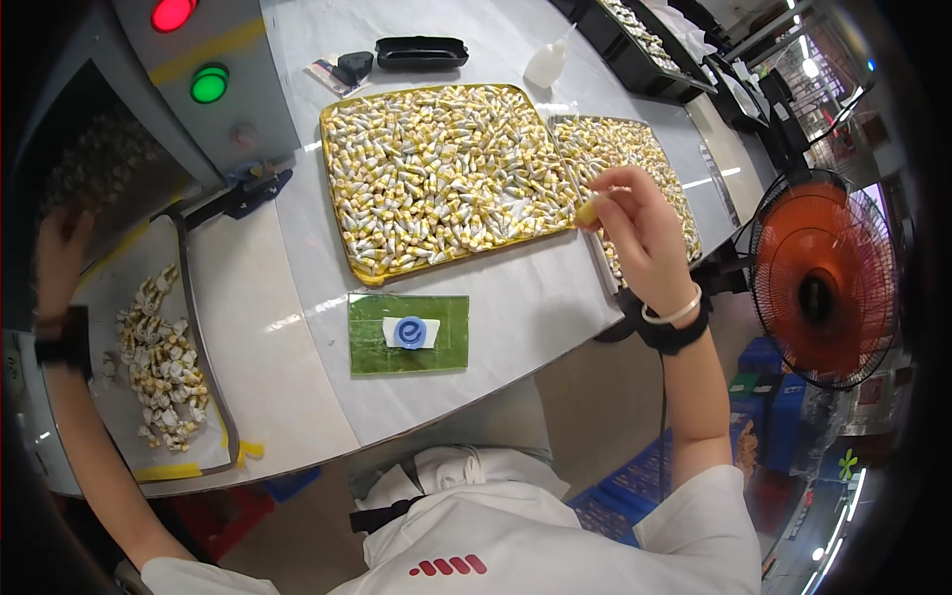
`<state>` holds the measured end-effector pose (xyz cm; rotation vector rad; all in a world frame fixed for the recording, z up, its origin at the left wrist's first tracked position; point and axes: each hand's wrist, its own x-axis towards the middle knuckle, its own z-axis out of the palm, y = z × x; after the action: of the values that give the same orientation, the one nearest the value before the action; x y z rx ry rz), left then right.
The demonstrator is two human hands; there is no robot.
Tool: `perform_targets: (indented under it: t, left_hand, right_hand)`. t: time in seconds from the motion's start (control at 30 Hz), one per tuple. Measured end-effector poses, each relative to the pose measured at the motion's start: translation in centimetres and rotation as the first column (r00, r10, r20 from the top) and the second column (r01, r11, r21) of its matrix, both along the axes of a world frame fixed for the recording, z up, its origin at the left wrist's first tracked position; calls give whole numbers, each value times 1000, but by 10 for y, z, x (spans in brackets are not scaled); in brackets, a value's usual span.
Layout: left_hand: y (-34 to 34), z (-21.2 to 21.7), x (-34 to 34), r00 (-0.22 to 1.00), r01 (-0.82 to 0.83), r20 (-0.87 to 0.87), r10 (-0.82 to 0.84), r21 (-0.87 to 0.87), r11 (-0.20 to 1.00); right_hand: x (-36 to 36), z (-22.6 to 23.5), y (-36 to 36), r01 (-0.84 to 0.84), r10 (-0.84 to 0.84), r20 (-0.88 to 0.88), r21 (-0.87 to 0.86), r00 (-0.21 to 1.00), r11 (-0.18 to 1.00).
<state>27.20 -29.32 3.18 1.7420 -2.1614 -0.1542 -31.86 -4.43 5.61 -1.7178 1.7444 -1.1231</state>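
My right hand [645, 238] is raised over the gap between two trays. Thumb and fingers pinch a small yellow piece [587, 213], mostly covered by the fingertips. My left hand [61, 253] reaches to the dark opening of a grey machine [218, 139] at the far left; its fingers are dim and blurred. Beside that arm, a heap of small white-and-yellow pieces [164, 372] lies in the machine's tray [226, 416]. A large yellow-rimmed tray [347, 253] is full of similar cone-shaped pieces, and a second full tray [607, 263] stands to its right.
A green mat [409, 362] with a blue round piece [410, 332] lies near the table's front edge. At the back are a black tray [421, 55] and a white squeeze bottle [545, 64]. An orange fan [818, 288] stands right, near blue crates [635, 486].
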Motion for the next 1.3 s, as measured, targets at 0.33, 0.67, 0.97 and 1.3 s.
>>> perform_targets:
  t: [0.33,0.67,0.97,1.3]
  left_hand:
    - [257,37,-178,425,658,-871,-245,112,744]
    - [300,-31,-250,-91,920,-714,694,206,333]
    - [311,-47,-257,-150,930,-779,609,98,354]
    - [304,-40,-256,-202,907,-720,663,119,405]
  right_hand:
    - [40,-4,30,-297,255,285,116,924,948]
    - [88,-9,14,-475,489,-39,178,871,862]
    - [100,-14,-4,-530,507,-356,38,785,847]
    - [111,-25,-4,-593,527,-565,82,634,801]
